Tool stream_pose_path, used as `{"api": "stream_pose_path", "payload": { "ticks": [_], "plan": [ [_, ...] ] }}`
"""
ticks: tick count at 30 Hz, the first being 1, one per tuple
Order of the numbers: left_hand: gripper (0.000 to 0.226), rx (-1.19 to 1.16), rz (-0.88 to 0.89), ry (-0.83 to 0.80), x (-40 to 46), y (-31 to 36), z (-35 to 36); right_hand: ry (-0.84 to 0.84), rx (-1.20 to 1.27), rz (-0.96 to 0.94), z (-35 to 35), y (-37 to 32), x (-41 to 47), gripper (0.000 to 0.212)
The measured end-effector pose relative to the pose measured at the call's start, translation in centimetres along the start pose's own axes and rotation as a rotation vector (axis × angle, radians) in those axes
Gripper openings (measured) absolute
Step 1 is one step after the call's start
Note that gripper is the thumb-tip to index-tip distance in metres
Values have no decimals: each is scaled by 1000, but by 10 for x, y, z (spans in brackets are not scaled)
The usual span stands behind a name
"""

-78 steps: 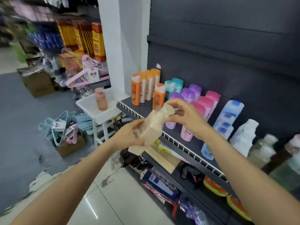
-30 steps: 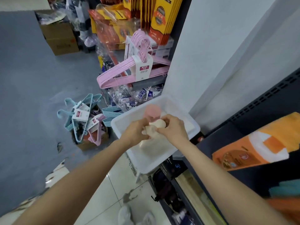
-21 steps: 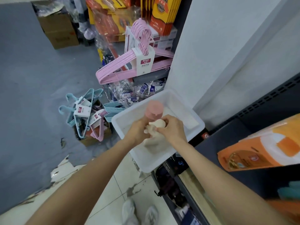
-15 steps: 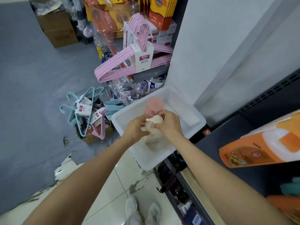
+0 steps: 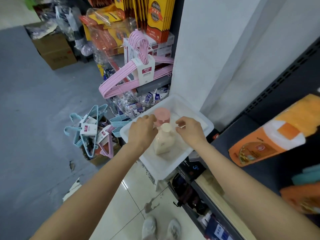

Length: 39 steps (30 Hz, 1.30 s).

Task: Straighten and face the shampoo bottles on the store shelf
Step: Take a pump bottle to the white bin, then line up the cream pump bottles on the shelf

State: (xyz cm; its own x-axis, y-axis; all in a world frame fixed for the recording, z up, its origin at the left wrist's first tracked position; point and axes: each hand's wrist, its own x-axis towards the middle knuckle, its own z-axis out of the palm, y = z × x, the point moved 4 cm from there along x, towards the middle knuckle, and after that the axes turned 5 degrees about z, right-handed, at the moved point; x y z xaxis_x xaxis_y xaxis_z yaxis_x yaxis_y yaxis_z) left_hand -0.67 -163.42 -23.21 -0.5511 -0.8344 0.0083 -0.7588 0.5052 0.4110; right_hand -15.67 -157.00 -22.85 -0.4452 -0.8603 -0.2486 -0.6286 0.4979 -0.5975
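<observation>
Standing upright in the white plastic tray (image 5: 195, 149), a cream pump bottle (image 5: 163, 141) rests beside a pink-capped bottle (image 5: 162, 116); our left hand (image 5: 142, 131) and right hand (image 5: 189, 129) hover loosely curled, gripping nothing. We judge shelf facing unfinished.

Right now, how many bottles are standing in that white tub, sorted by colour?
Cream bottle: 1
Pink bottle: 1
Total: 2, both upright in the white tub, with the pink one right behind the cream one. The left hand and right hand sit either side of the cream bottle's cap, holding nothing.
</observation>
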Motion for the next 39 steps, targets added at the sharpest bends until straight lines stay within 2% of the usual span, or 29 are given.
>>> {"api": "stream_pose_path", "payload": {
  "ticks": [7,15,20,26,31,34,39],
  "plan": [
    [27,-23,329,-301,-15,75,6,163,-63,109,-54,35,-72,25],
    [26,-64,753,-564,-86,209,48,295,-24,433,-103,149,-209,18],
    [23,-65,919,-668,-152,292,82,375,9,611,-125,220,-314,16],
    [27,-33,1039,-754,-263,386,125,419,-35,765,-142,299,-455,21],
    [22,3,1128,-719,-351,457,153,401,-78,867,-160,355,-564,21],
    [21,21,1189,-722,-392,501,164,442,-74,926,-177,388,-614,30],
    [22,4,1279,-779,-440,579,178,501,-48,981,-213,439,-676,20]
  ]
}}
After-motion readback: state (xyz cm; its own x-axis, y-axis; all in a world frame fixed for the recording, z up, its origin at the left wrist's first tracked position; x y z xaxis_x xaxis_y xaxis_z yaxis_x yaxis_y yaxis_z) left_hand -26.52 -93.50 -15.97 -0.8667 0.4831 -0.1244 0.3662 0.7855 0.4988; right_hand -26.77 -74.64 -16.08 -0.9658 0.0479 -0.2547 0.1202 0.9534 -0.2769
